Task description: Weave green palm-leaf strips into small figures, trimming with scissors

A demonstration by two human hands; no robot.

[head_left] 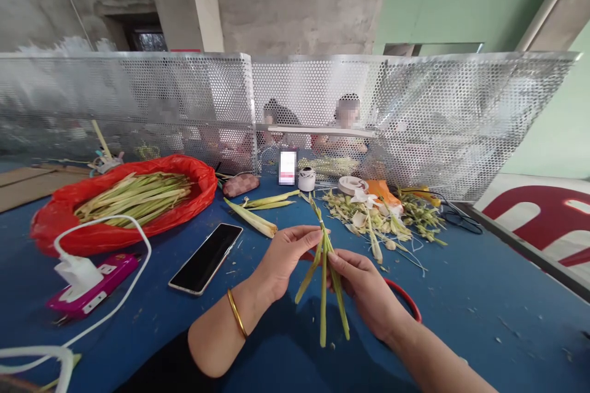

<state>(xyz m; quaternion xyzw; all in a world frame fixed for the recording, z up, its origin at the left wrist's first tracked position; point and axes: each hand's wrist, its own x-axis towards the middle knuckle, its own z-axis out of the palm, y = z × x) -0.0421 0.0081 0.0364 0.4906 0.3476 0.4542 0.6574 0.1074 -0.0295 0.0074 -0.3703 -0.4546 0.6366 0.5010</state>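
Note:
A small bundle of long green plant strips (323, 313) hangs between my hands, gathered near its top with the lower ends fanned apart. My left hand (291, 253) pinches the bundle just below the gathered part, thumb and forefinger closed on it. Lower down, my right hand (358, 274) has its thumb against a strip on the right side, with the other fingers curled behind, partly hidden. A red curved band (409, 299) shows beneath my right wrist; most of it is covered, so its kind is unclear.
At left, a red plastic bag (203, 181) holds many similar strips, near a purple power strip (113, 273) with a white cable. A black phone (206, 259) lies flat; another phone (287, 167) stands upright. Plant scraps (382, 224) lie right. A perforated metal screen (193, 89) separates people opposite.

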